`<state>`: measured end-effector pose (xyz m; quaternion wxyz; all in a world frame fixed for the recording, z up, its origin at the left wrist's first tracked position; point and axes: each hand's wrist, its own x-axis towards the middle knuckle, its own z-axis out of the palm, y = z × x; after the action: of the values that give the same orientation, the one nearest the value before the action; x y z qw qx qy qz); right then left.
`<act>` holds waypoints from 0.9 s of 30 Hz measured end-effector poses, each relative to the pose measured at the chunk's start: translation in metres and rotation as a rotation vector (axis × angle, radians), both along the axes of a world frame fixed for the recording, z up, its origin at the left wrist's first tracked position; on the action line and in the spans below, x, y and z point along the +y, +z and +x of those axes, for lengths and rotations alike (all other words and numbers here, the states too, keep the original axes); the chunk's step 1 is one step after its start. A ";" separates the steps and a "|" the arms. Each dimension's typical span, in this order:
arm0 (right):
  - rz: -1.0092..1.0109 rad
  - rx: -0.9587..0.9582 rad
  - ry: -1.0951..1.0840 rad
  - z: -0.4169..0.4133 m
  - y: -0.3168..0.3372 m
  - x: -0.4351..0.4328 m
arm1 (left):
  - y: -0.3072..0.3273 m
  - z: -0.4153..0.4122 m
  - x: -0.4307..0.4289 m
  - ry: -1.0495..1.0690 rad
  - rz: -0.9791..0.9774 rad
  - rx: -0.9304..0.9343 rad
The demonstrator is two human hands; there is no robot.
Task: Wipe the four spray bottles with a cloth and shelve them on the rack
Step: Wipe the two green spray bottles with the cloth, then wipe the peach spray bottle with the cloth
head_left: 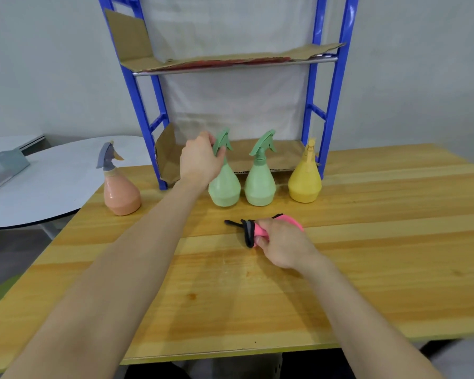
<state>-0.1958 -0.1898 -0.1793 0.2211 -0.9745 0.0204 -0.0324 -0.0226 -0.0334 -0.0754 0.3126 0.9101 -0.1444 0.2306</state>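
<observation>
Four spray bottles stand in a row on the wooden table (367, 242), in front of the blue rack (337, 86). From left to right they are an orange bottle (122, 195) with a grey trigger, a green bottle (225, 187), a second green bottle (260, 184) and a yellow bottle (304, 183). My left hand (200, 160) curls round the neck and trigger of the left green bottle, which stands on the table. My right hand (279, 243) grips a bunched pink cloth (259, 231) with a black edge, low on the table.
The rack's shelves are lined with brown cardboard (230, 60), one at table level and one higher. A white round table (52, 181) stands at the left with a grey box (3, 168) on it. Behind the rack is a plain wall.
</observation>
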 end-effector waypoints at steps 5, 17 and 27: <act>0.010 -0.015 0.000 0.000 -0.004 0.000 | -0.010 0.015 -0.013 -0.002 0.057 0.042; 0.061 -0.234 -0.026 0.045 0.033 0.091 | 0.001 -0.008 0.115 0.056 0.004 -0.003; -0.080 -0.025 0.172 0.085 -0.005 0.165 | 0.002 0.037 0.225 0.451 0.014 0.042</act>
<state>-0.1110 -0.0244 -0.1841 0.1843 -0.9802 -0.0676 -0.0260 0.0148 0.1913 -0.0735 0.2496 0.9261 0.0675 0.2748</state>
